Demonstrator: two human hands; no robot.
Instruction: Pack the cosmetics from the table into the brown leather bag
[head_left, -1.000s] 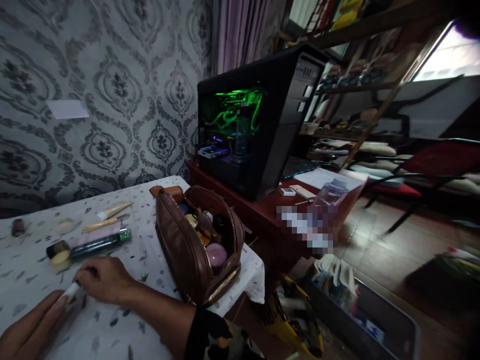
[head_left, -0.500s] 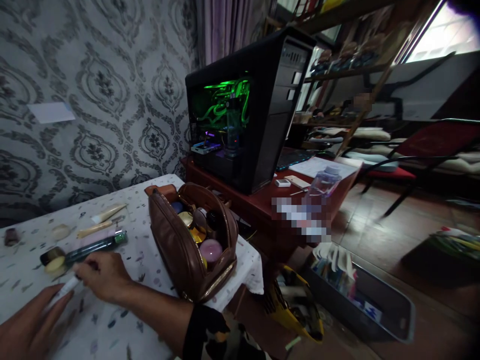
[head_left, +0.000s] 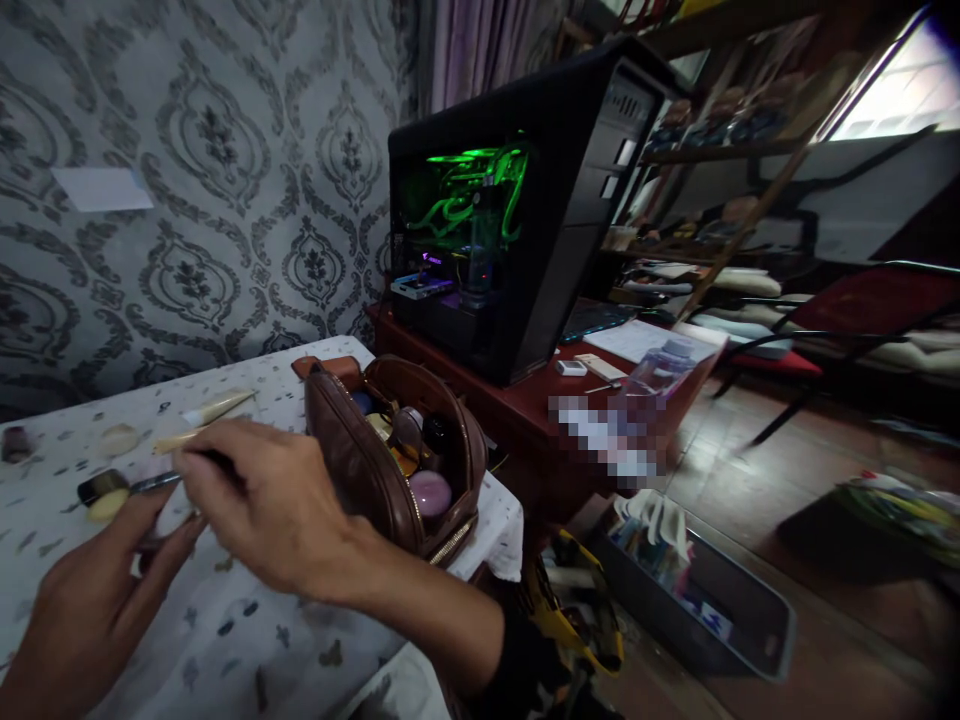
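My left hand [head_left: 105, 590], at the lower left of the head view, grips a small white object [head_left: 177, 512] between thumb and fingers; its kind is unclear. Right beside it, my right hand [head_left: 266, 500] is closed in a pinch over the object's upper end; whatever its fingertips hold is hidden. Behind the hands shows part of a dark tube [head_left: 154, 482], mostly covered. A dark-topped container [head_left: 103, 487] and a yellowish round item [head_left: 109, 505] lie to its left. To the right stands an unzipped brown leather bag [head_left: 349, 450] with several cosmetic-like items inside, including a pink round one [head_left: 430, 493].
Pale tubes [head_left: 217, 408] lie on the patterned white tablecloth [head_left: 285, 650]. Behind the bag, a black computer case [head_left: 570, 240] stands on a red-brown desk [head_left: 517, 405] with a clear bottle [head_left: 656, 375]. On the floor sit a grey bin [head_left: 739, 640] and a yellow-edged bag [head_left: 600, 650].
Both hands have risen from the cloth and come nearer the camera with the white object. My right hand now covers much of the dark tube. The view has shifted slightly.
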